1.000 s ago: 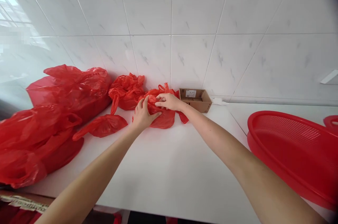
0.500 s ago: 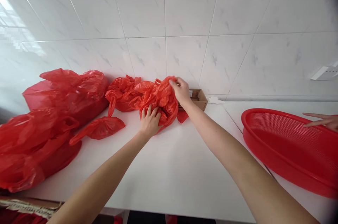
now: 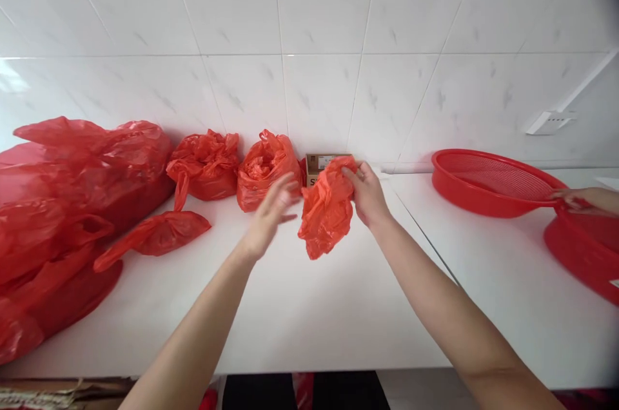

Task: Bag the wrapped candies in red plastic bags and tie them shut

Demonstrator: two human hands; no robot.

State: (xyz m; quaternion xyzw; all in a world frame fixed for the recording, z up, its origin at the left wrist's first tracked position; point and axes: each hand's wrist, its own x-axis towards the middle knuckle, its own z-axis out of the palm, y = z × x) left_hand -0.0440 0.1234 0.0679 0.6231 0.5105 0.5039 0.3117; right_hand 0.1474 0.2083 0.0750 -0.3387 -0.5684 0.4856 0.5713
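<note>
Just in front of the small cardboard box (image 3: 315,168), a crumpled red plastic bag (image 3: 327,213) hangs over the tabletop (image 3: 382,320), its top clamped between the fingers of the right hand (image 3: 371,196). As I see it, that pinch on thin, slippery film takes only one gathered edge, so a quick tug could let it slide out or tear it. Its bulk hides part of the box, and a low swing might snag the rim or nudge the box.

To the left of the box, the left hand (image 3: 267,215) holds nothing, its fingers apart and blurred. It is near the rounded red plastic bag (image 3: 269,173) beside the box; I can't tell whether they touch. A careless sweep there could tip that bag and loosen the crumpled film at its top. Farther left of the box, the twisted tail of the small red bundle (image 3: 169,233) might catch a passing wrist.
</note>
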